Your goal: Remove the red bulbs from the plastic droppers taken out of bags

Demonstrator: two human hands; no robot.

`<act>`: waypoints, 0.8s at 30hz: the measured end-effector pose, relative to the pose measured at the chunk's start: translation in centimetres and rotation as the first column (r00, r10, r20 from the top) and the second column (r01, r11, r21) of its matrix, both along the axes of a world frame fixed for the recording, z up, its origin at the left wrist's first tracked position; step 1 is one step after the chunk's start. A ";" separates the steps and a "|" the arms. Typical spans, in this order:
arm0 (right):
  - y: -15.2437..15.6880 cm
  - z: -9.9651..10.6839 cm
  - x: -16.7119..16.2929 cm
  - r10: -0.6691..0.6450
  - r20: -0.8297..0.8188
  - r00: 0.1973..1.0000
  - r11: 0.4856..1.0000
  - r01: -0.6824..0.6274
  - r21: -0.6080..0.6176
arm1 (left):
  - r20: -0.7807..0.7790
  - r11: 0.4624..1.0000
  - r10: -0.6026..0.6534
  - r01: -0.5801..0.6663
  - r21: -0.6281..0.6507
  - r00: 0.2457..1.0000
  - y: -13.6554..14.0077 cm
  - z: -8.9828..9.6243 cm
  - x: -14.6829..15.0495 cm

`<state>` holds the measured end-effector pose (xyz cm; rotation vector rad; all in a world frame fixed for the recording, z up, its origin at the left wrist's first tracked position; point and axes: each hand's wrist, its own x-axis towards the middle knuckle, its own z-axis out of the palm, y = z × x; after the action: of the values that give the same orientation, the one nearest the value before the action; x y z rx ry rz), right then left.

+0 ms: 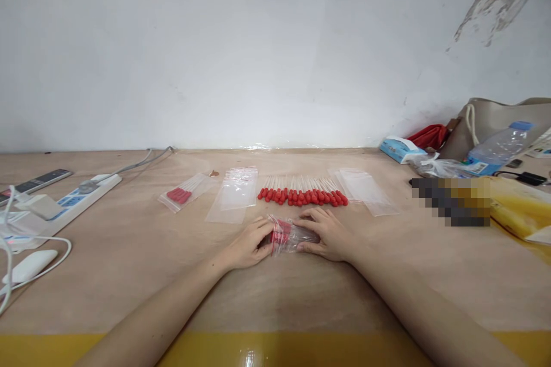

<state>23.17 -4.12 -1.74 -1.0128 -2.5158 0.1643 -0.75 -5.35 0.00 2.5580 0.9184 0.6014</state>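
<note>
A clear zip bag (pixel 296 241) with red-tipped items inside lies on the table between my hands. My left hand (pixel 251 245) grips its left end, near the red tips, with thumb and fingers. Around the right end curls my right hand (pixel 330 235), its thumb at the near edge and fingers at the far edge. Just beyond, a row of red-tipped thin pale sticks (pixel 302 196) lies with the red ends toward me. Clear zip bags (pixel 232 195) lie left of the row, and more bags (pixel 365 190) lie to its right.
Farther left is another zip bag (pixel 179 195) holding red-tipped sticks. A power strip (pixel 81 203) with cables and a phone (pixel 38 182) occupy the left side. At right are a blue tissue pack (pixel 400 150), a plastic bottle (pixel 501 146) and a yellow packet (pixel 523 206). A wall stands behind.
</note>
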 end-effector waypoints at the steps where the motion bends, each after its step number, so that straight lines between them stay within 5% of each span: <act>1: 0.0 0.0 0.0 -0.001 0.002 1.000 1.000 0.001 -0.001 | 0.016 1.000 0.000 0.000 -0.022 1.000 0.0 0.0 -0.1; 8: 0.0 0.0 0.0 -0.011 0.010 1.000 1.000 0.011 0.004 | 0.138 0.959 0.069 -0.027 -0.282 0.988 0.9 -0.2 -1.3; 13: 0.1 -0.1 0.0 -0.014 0.010 1.000 1.000 0.014 -0.002 | 0.256 0.846 0.234 -0.067 -0.529 0.938 2.8 0.2 -4.4; 18: -0.1 0.1 0.0 -0.014 0.019 1.000 1.000 0.014 -0.009 | 0.194 0.766 0.421 -0.232 -0.600 0.886 3.9 2.3 -9.1; 24: 0.0 0.2 0.0 -0.020 0.028 0.999 1.000 0.020 0.004 | 0.482 0.698 0.713 -0.582 -0.417 0.510 5.3 2.6 -11.5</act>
<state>23.15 -4.13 -1.58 -1.0455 -2.5298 0.1409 -12.28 -0.10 2.63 1.5408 1.5716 1.3727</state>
